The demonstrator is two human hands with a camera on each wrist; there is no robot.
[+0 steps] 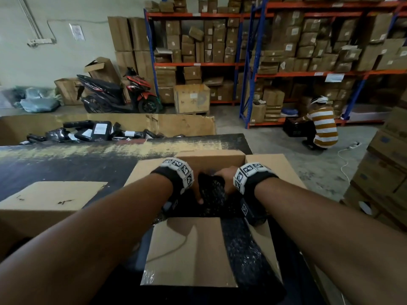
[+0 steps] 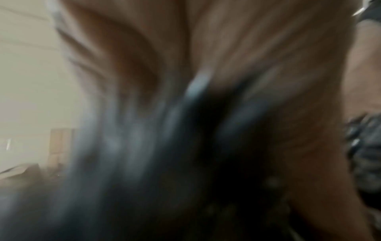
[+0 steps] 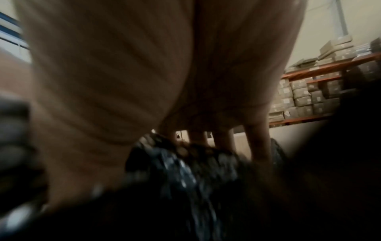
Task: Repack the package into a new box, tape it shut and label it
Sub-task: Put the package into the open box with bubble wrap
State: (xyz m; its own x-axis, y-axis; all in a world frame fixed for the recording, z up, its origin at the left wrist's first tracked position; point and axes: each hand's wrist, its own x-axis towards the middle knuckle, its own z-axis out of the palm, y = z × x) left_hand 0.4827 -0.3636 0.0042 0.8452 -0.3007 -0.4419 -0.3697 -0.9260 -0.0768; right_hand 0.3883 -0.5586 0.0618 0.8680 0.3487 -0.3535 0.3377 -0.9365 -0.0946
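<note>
- Head view: my left hand (image 1: 193,190) and right hand (image 1: 226,179) are both down inside the open box (image 1: 211,159) on the dark table (image 1: 66,164).
- Between them sits the package (image 1: 212,190), black bubble wrap, partly in the box; more of the wrap trails toward me over the near flap (image 1: 187,249).
- Left hand's thumb lies on the package's left edge; its other fingers are hidden, so I can't fully tell the grip, but it looks to hold that side.
- Right hand sits on top of the package at its far right; fingers are curled over the edge.
- Box flaps are all open: far, left, right, near.
- A flat cardboard sheet (image 1: 50,194) lies on the table left of the box, apart from it.
- Beyond the table: a carton of black parcels (image 1: 97,132), a scooter (image 1: 119,93), shelves (image 1: 308,51) stacked with boxes, a crouching person (image 1: 321,126) in a striped shirt.
- Left wrist view: heavily blurred. I see the palm of the left hand (image 2: 206,48) above and the dark package (image 2: 185,163) below. Finger positions are unreadable.
- Right wrist view: the right hand (image 3: 144,73) fills the top, and its fingers (image 3: 259,143) reach down onto the far side of the package (image 3: 185,171), pressing into the wrap. Shelves (image 3: 319,91) sit behind on the right.
</note>
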